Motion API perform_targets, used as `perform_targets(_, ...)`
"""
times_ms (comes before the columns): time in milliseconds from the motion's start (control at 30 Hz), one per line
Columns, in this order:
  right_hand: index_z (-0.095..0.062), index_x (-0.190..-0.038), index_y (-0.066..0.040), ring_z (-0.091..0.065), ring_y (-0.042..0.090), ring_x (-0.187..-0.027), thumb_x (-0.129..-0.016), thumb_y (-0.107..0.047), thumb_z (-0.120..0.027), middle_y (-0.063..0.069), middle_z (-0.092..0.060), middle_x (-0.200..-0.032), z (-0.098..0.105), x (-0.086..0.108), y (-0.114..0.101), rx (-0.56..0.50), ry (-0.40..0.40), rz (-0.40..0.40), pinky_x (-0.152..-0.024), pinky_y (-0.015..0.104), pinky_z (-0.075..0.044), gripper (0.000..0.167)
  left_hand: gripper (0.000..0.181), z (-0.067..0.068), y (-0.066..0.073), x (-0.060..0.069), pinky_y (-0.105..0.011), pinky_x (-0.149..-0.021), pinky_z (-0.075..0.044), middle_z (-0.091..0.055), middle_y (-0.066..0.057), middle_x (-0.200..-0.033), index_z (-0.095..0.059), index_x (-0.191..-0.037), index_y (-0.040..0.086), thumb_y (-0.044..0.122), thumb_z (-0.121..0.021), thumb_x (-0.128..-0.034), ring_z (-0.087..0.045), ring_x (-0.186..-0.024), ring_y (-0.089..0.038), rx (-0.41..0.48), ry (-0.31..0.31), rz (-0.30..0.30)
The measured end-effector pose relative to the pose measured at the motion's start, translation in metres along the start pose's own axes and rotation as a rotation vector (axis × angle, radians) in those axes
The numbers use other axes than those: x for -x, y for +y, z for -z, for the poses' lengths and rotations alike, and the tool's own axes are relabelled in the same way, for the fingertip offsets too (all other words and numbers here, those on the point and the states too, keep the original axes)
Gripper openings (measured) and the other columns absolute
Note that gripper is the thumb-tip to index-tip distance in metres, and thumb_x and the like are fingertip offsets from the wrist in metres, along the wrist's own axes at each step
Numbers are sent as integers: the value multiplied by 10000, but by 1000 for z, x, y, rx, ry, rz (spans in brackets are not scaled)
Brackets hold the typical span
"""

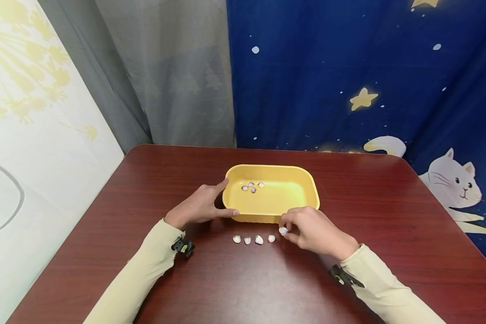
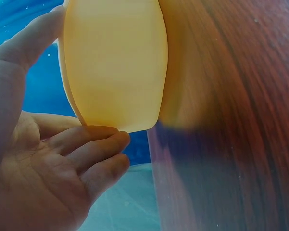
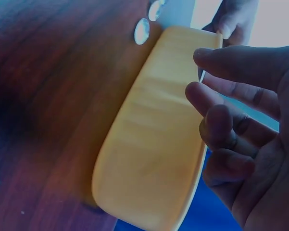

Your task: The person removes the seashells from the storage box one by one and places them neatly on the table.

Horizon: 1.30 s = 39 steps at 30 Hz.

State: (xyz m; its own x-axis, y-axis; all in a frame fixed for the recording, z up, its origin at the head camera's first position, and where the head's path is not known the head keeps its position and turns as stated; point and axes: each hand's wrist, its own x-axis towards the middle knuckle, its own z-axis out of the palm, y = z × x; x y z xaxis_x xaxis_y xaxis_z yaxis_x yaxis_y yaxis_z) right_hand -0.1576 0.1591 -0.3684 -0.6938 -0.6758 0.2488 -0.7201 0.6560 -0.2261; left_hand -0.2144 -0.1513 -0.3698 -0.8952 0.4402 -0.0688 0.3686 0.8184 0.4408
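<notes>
A yellow plastic tub (image 1: 270, 214) stands on the table. My left hand (image 1: 200, 206) rests at its left end, thumb on the front rim and fingers spread along the side; in the left wrist view these fingers (image 2: 103, 151) lie fairly straight against the end wall. Between thumb and fingertips, my right hand (image 1: 313, 229) pinches a small whitish seashell (image 1: 283, 231) just in front of the tub's right part. In the right wrist view fingers hide most of that shell (image 3: 201, 73). Several similar shells (image 1: 259, 240) lie in a row left of it.
Inside the tub, several more small shells (image 1: 253, 190) sit in a cluster at the left. The dark red-brown table (image 1: 235, 283) ends at a far edge before grey and blue curtains (image 1: 299, 76). A white patterned panel (image 1: 44, 148) flanks the table's left side.
</notes>
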Motion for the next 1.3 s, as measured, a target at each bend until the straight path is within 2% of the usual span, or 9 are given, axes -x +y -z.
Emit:
perform_targets(333, -705, -830, -213, -554, 7, -667, -779, -113, -819, -137, -627, -715, -11, 4, 0, 39, -16, 4, -585, 197, -451, 160, 1100, -2, -1, -1, -458, -1088, -485, -508, -184, -1512, -234, -1598, 62, 660, -718, -813, -570, -1308, -253, 4, -3, 16)
perform_targets(700, -678, -750, -230, -423, -1, -569, -760, -78, -818, -147, -559, -629, -22, 7, -4, 81, -33, -43, -529, 205, -375, 206, 1107, -1, 0, -1, -462, -1101, -473, -485, -177, -1534, -220, -1604, 77, 663, -720, -809, -556, -1327, -254, 9, -12, 31)
perform_targets(1067, -657, -728, -232, -466, 31, -591, -747, -103, -837, -130, -580, -640, -30, 8, -1, 125, -52, -62, -530, 267, -425, 222, 1104, -2, -1, -1, -463, -1089, -482, -500, -179, -1520, -224, -1604, 82, 660, -724, -807, -571, -1298, -251, 4, -12, 35)
perform_targets(1300, -655, -715, -231, -451, 28, -586, -753, -107, -838, -128, -571, -636, -30, 7, -1, 112, -50, -51, -528, 248, -410, 224, 1100, -2, -1, -1, -459, -1090, -483, -506, -175, -1517, -237, -1602, 81, 653, -732, -803, -578, -1291, -248, 7, -4, 27)
